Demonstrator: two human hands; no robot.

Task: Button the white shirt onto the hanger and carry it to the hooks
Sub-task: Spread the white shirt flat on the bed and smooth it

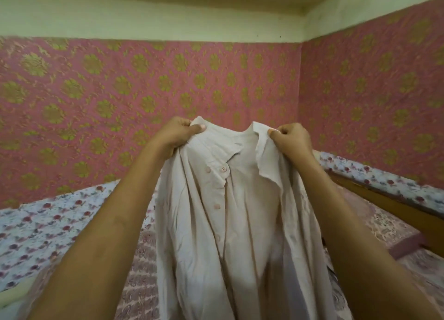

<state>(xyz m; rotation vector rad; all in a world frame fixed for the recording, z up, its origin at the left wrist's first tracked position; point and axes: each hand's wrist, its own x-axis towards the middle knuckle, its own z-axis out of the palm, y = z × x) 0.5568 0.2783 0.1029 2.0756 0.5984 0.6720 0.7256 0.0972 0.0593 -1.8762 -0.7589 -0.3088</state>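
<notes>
White shirt (228,223) held up in mid-air, centre frame, hanging down in front of the person over the bed (43,228). Front faces the camera, placket open at the top, pale buttons (223,168) in a column down the left panel; at least the top ones are undone. Fabric creased, lower hem runs out of frame at the near edge.

Left hand (176,133) is clamped on the shirt's left shoulder/collar edge, thumb pressed on top of the cloth, fingers curled behind it. Right hand (292,139) is pinched closed on the right collar flap, thumb on the near face. Both hands at about the same height, shirt top stretched between them.

No readable label, brand or writing on the shirt or elsewhere.

Bed has a floral-print sheet, spreading left and near. Wooden bed frame (389,204) to the right, with more floral cloth along its far edge. Pink wallpaper (120,91) with gold flower motifs on the far and right walls, pale band above.
</notes>
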